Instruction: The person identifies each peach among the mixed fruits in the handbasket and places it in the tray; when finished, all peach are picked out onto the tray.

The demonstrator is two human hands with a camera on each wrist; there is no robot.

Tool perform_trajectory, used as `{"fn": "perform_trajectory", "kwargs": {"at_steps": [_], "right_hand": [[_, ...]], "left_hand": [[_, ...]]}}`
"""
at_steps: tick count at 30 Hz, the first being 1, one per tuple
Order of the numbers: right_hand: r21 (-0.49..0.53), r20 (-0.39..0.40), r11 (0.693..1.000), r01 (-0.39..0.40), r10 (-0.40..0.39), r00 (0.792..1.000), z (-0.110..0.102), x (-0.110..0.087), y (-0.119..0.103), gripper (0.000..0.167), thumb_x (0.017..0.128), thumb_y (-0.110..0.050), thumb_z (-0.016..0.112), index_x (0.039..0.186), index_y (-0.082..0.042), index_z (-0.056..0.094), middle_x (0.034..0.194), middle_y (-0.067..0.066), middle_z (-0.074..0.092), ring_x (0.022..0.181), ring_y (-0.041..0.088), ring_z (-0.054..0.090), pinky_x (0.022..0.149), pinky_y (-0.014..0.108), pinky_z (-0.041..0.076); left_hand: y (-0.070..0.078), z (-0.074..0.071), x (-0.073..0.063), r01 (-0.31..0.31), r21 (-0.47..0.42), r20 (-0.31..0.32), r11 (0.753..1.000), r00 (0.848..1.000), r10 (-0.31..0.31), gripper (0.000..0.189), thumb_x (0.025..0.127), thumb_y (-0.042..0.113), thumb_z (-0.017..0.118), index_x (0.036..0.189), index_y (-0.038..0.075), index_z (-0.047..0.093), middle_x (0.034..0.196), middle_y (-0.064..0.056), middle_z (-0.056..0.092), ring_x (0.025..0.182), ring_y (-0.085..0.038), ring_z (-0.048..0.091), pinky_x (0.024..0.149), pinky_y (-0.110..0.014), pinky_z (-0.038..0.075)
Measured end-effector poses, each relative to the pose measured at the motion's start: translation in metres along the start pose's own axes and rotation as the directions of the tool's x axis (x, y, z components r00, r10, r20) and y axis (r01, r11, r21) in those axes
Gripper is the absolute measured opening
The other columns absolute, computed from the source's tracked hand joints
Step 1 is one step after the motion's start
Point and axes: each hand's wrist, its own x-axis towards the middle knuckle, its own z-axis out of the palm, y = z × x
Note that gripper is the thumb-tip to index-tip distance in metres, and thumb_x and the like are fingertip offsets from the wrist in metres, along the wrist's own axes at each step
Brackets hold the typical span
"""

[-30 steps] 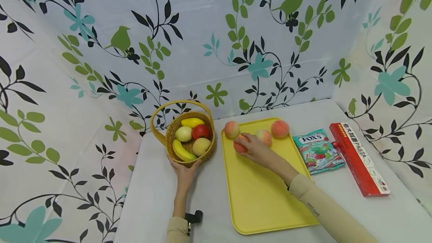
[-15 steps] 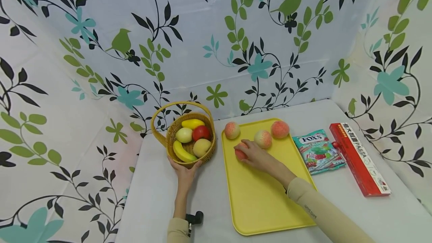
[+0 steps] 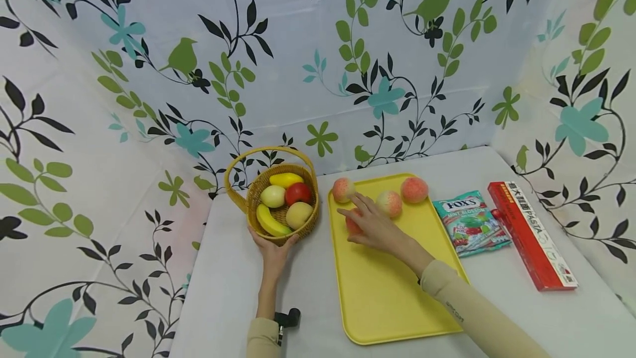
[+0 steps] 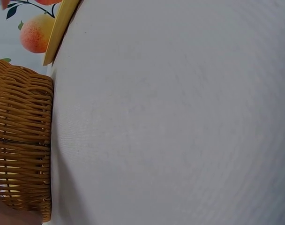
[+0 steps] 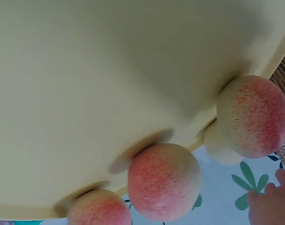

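My left hand (image 3: pixel 273 253) grips the near side of a yellow wicker basket (image 3: pixel 252 203), thumb and fingers spread round its wall; in the left wrist view only a bit of the hand touches the wicker. Inside the basket lie two bananas (image 3: pixel 270 222), a red fruit (image 3: pixel 298 194) and two pale round fruits (image 3: pixel 299 215). On the yellow tray (image 3: pixel 392 297) my right hand (image 3: pixel 375 226) is over a peach (image 3: pixel 353 224), partly hiding it. Its fingers are extended, and the right wrist view shows them apart from that peach (image 5: pixel 255 117).
Other peaches stand along the tray's far end: one at the left corner (image 3: pixel 343 189), a paler one (image 3: pixel 389 204) and a redder one (image 3: pixel 414 189). Right of the tray lie a teal candy bag (image 3: pixel 472 222) and a red pasta box (image 3: pixel 531 236). A patterned cloth (image 3: pixel 278 87) hangs behind.
My right hand's fingers have loosened from round the peach and spread out above it. The paler peach shows more fully than a second ago. The left hand and basket hold their place.
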Motion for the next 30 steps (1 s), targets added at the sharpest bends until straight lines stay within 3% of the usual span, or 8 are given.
{"fn": "perform_trajectory", "kwargs": {"at_steps": [3,7,15,22,30], "right_hand": [[-0.047,-0.014,0.998,0.033,-0.034,0.999,0.0,0.009,-0.008,0.074,0.091,-0.051,0.073,0.155,-0.024,0.047,0.166,0.019,0.032,0.157,0.04,0.024,0.127,0.059,0.021],[-0.067,-0.028,0.995,0.08,-0.082,0.996,0.002,0.028,-0.024,0.069,0.095,-0.053,0.068,0.155,-0.025,0.047,0.168,0.016,0.029,0.155,0.04,0.027,0.126,0.06,0.024],[-0.062,-0.03,0.988,0.141,-0.143,0.989,0.021,0.087,-0.056,0.062,0.098,-0.05,0.065,0.152,-0.026,0.051,0.163,0.021,0.038,0.15,0.046,0.037,0.122,0.059,0.033],[-0.073,0.107,0.996,0.051,-0.043,0.993,0.032,0.134,-0.081,0.062,0.099,-0.054,0.061,0.154,-0.029,0.048,0.158,0.02,0.044,0.149,0.043,0.038,0.116,0.056,0.043],[-0.104,0.274,0.986,-0.132,0.156,0.949,0.038,0.156,-0.096,0.072,0.097,-0.053,0.065,0.158,-0.024,0.039,0.165,0.016,0.034,0.153,0.039,0.033,0.111,0.051,0.05]], "left_hand": [[-0.002,0.001,0.001,-0.004,-0.003,-0.001,1.0,1.0,0.004,0.139,0.084,0.028,0.086,0.158,0.013,-0.031,0.17,-0.016,-0.022,0.16,-0.035,-0.01,0.129,-0.061,0.002],[-0.004,0.002,0.0,-0.002,0.001,-0.006,1.0,1.0,0.002,0.139,0.084,0.028,0.086,0.158,0.015,-0.031,0.17,-0.015,-0.022,0.161,-0.035,-0.009,0.129,-0.061,0.003],[-0.002,0.002,0.001,-0.034,0.012,0.001,0.999,0.999,0.034,0.133,0.089,0.028,0.081,0.157,0.024,-0.033,0.17,-0.011,-0.022,0.161,-0.033,-0.008,0.128,-0.063,0.005],[0.003,0.002,0.002,-0.043,0.006,-0.01,0.999,0.999,0.043,0.133,0.089,0.031,0.082,0.158,0.018,-0.031,0.171,-0.011,-0.019,0.161,-0.031,-0.003,0.129,-0.062,0.006],[0.002,0.001,0.0,-0.015,0.003,-0.002,1.0,1.0,0.015,0.133,0.09,0.026,0.081,0.157,0.017,-0.033,0.17,-0.015,-0.021,0.161,-0.036,-0.006,0.128,-0.063,0.004]]}}
